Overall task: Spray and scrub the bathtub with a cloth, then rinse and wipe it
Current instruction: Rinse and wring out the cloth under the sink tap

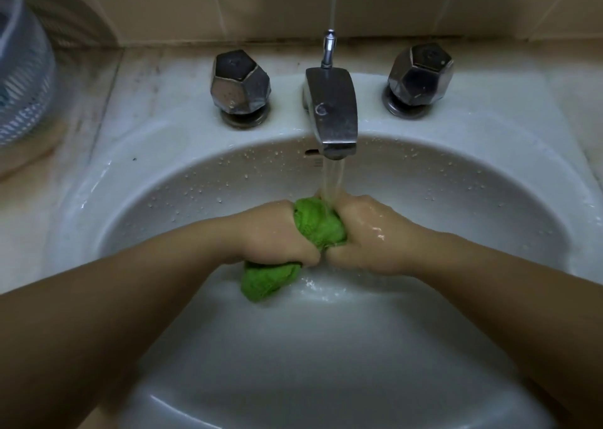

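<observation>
A wet green cloth is bunched between both hands over a white sink basin. My left hand grips its left part, and a loose end of the cloth hangs below that fist. My right hand grips the right part, knuckles close to the left hand. Water runs from the chrome spout onto the cloth and my right hand. The bathtub is not in view.
Two faceted chrome tap knobs flank the spout, with a drain pull rod behind it. A translucent slotted plastic basket stands on the counter at the far left. Beige wall tiles rise behind the sink.
</observation>
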`<state>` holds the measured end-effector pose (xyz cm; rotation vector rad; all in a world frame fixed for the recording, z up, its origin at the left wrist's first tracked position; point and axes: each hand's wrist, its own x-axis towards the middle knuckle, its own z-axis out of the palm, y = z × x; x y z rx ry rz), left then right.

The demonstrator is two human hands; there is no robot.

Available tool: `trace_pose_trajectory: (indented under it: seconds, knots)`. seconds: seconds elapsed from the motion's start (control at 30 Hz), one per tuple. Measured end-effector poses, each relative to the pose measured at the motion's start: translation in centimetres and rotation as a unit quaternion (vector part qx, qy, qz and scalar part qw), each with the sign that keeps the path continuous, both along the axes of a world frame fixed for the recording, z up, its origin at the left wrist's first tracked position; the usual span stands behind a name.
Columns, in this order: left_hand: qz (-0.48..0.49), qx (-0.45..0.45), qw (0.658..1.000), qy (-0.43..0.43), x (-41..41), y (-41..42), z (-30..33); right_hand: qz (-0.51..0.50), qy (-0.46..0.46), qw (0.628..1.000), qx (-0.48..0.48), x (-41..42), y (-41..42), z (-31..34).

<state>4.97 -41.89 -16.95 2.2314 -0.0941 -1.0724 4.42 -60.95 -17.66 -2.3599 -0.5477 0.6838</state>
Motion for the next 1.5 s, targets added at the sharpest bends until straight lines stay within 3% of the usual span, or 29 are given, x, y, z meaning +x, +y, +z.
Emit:
trace_pose_trajectory:
  seconds: [0.1,0.23,0.3,0.4,0.5,0.57,0.63,0.7,0.87,0.97,1.13,1.2,1.33,1.37,1.5]
  knots:
    - [0.099,-0.109,0.985,0.095,-0.3,1.2,0.3,-0.033,-0.104,0.991,0.076,-0.4,-1.4,-0.6]
    - [0.171,-0.224,0.935,0.215,0.1,2.2,1.1,-0.148,-0.144,0.958,0.201,-1.0,-0.7,-0.5]
    - [0.136,-0.267,0.921,0.247,0.2,1.9,1.2,-0.152,-0.148,0.946,0.246,-1.7,0.8,-0.7]
    - [0.036,-0.293,0.930,0.221,-0.4,1.0,1.0,-0.161,-0.164,0.947,0.227,-2.5,2.7,-0.9]
    - [-0.013,-0.268,0.962,0.057,-0.2,-0.2,0.1,-0.217,-0.147,0.958,0.118,-1.6,2.9,-0.3]
    - [-0.053,-0.192,0.979,-0.043,0.4,-0.6,-0.8,-0.221,-0.128,0.964,0.071,-1.2,2.8,-0.4]
    - [-0.088,-0.110,0.985,-0.104,0.6,-0.8,-1.4,-0.202,-0.125,0.969,0.073,-1.1,2.7,-0.7]
    - [-0.062,-0.064,0.988,-0.124,0.5,-0.9,-1.4,-0.218,-0.095,0.967,0.093,-1.0,2.9,-0.8]
    - [-0.048,-0.003,0.991,-0.127,-0.1,-2.3,-0.8,-0.254,-0.029,0.966,0.032,0.0,2.8,-0.8]
    - [-0.047,0.012,0.989,-0.138,-0.4,-2.6,-0.6,-0.276,0.003,0.960,0.054,0.3,2.4,-1.2]
    - [0.034,-0.030,0.990,-0.137,-0.8,-2.8,-1.0,-0.313,-0.028,0.947,0.072,0.8,1.8,-1.0]
    - [0.058,-0.047,0.992,-0.097,-0.9,-2.6,-1.3,-0.300,-0.046,0.951,0.059,0.6,1.4,-0.4]
    - [0.106,-0.090,0.983,0.118,-0.6,-1.0,-1.1,-0.259,-0.055,0.964,0.005,0.4,-0.2,0.4]
    - [0.110,-0.100,0.980,0.135,-0.5,-0.8,-0.7,-0.255,-0.051,0.966,0.008,0.4,-0.5,0.6]
    - [0.114,-0.091,0.989,0.029,-0.1,-1.5,-0.1,-0.165,-0.061,0.981,0.082,-0.1,-1.3,1.9]
